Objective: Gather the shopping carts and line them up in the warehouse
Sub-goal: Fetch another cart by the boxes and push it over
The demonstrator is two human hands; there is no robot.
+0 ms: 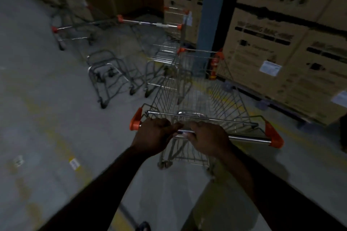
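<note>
**Steel cart in hand, close quarters ahead**

Steel wire formed the basket of the shopping cart (231,99), with orange plastic caps at the corners and at both ends of the handle (244,138). The basket was empty. The cart stood on the concrete floor (37,118) directly before the person, nose toward a blue pillar (212,24).

The left hand (155,133) and the right hand (208,140) were both clenched around the handle. They sat near each other, left of its middle, leaving the right stretch of bar bare.

Risks, as judged:
- The off-centre grip could swing the nose right into the stacked cartons (281,43), which stood just beside the cart.
- The parked carts (150,23) lay ahead and to the left at mixed angles. A straight push could clip a frame or the pillar rather than line up.
- A red cylinder (214,67) at the pillar's foot could be struck.
- Light was poor and the picture blurred, so wheel condition could not be told.
</note>
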